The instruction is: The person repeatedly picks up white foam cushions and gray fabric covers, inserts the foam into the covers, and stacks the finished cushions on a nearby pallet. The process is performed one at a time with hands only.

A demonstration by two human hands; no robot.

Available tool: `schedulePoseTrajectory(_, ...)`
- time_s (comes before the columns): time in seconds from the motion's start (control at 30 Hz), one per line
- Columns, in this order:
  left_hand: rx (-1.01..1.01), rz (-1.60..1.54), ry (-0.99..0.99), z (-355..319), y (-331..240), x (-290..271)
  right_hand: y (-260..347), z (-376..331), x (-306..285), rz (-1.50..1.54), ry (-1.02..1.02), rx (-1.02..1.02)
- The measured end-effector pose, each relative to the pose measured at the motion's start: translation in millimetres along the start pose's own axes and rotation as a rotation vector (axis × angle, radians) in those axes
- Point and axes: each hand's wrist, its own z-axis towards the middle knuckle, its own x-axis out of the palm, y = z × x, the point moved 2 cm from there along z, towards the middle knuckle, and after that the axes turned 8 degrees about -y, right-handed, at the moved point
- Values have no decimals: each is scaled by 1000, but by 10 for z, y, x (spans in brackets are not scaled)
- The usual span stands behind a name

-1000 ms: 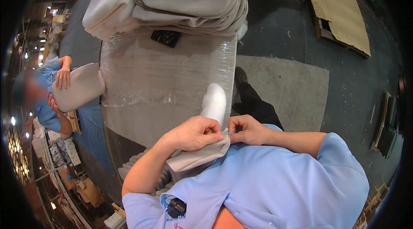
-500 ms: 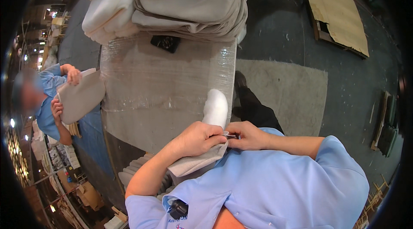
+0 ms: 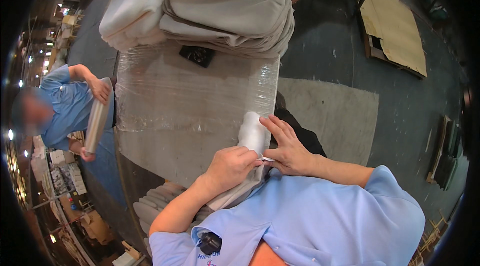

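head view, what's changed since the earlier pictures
The right hand, earlier curled at the edge of the grey cloth, has spread its fingers toward the white padding; its thumb's grip is unclear. The cushion held by the co-worker has turned from face-on to nearly edge-on. Unchanged: the left hand pinches the cloth; the black device lies by the stacked fabric.

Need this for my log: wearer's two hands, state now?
Left hand: closed, pinching beige fabric.
Right hand: partly spread at the fabric's edge; cannot tell whether it grips.
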Motion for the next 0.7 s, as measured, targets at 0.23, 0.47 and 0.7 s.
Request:
schedulePoseTrajectory(0.23,-24,-2,-41,55,78,-88,-149,212,3,192,83,-62)
schedulePoseTrajectory(0.47,-43,84,-261,91,159,-39,-279,397,24,269,79,107)
schedulePoseTrajectory(0.7,-149,0,-401,207,415,83,-488,573,143,359,50,336)
